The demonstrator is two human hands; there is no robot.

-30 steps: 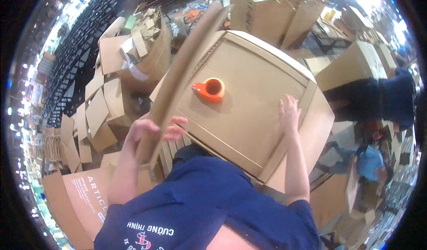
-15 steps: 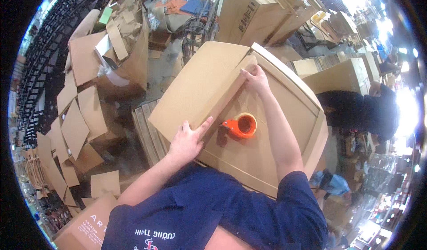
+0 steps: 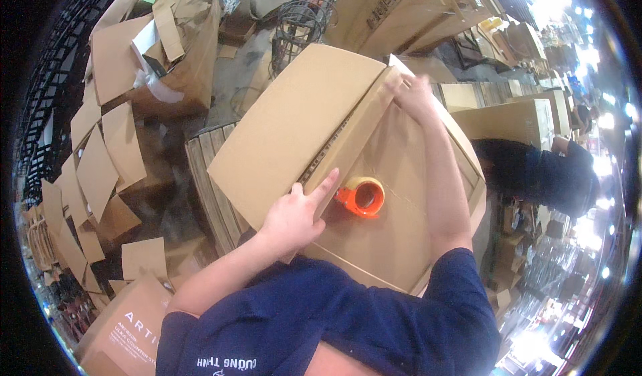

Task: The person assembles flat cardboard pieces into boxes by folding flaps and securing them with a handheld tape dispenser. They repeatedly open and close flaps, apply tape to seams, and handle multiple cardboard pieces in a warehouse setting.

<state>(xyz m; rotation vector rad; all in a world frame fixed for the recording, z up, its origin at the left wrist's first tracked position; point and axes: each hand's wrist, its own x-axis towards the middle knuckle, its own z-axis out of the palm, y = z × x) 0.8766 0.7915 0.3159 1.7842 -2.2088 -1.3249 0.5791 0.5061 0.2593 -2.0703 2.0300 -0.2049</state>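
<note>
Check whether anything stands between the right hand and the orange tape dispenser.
Nothing visible does: only bare carton top shows between the right hand and the orange tape dispenser. The narrow cardboard strip, touched by the left hand, lies left of that path.

Our left forearm slants up from the lower left, and our left hand lies at the near end of the carton's left edge, one finger outstretched. Our right arm reaches toward the far corner, where our right hand blurs, fingers apparently curled.
</note>
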